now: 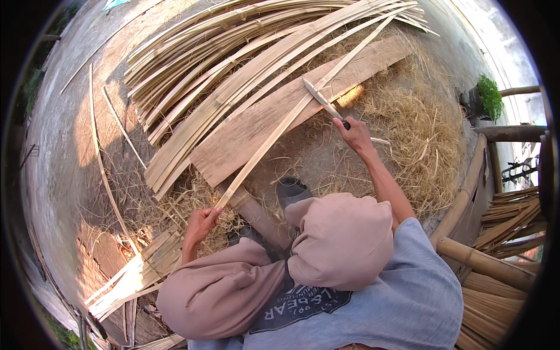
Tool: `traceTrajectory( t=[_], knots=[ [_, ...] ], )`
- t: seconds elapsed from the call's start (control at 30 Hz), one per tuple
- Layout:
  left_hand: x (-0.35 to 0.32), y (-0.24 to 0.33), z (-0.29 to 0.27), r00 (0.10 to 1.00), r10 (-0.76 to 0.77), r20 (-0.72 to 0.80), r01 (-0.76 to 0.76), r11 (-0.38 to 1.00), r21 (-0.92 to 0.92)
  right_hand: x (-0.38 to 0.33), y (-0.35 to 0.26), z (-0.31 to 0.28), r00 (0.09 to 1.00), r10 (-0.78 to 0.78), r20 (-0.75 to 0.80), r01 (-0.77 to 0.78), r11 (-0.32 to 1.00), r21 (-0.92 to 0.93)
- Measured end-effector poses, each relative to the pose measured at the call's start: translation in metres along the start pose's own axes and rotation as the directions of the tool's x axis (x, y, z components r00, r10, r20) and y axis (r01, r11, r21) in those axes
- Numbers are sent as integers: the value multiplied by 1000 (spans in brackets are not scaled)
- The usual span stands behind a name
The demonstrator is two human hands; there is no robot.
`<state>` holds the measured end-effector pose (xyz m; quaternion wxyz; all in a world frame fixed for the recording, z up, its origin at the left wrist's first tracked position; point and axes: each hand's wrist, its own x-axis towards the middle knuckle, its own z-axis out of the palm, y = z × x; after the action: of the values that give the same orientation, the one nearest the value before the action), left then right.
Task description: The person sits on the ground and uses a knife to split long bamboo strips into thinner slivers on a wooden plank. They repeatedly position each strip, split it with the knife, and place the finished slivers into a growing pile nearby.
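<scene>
1. Bamboo strip (271, 141) lies slantwise across the wooden plank (244, 143).
2. Left hand (202, 226) grips its end on the plank's near side.
3. Right hand (355, 137) grasps a knife (322, 99), blade crossing the strip over the plank.

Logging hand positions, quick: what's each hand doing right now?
Left hand: closed, holding the near end of a pale strip.
Right hand: closed around the handle of a knife.
</scene>
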<state>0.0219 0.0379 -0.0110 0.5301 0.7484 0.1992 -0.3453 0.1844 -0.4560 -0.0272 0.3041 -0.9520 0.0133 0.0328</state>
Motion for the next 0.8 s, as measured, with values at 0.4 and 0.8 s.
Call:
traceTrajectory(
  t=[0.4, 0.8],
  knots=[
    [-80, -63, -57, 980, -197, -6, 197, 977, 84, 26, 33, -20, 934, 326, -145, -309, 943, 126],
    [43, 55, 21, 976, -102, 195, 128, 983, -130, -85, -50, 54, 935, -288, 207, 277, 957, 80]
  ],
)
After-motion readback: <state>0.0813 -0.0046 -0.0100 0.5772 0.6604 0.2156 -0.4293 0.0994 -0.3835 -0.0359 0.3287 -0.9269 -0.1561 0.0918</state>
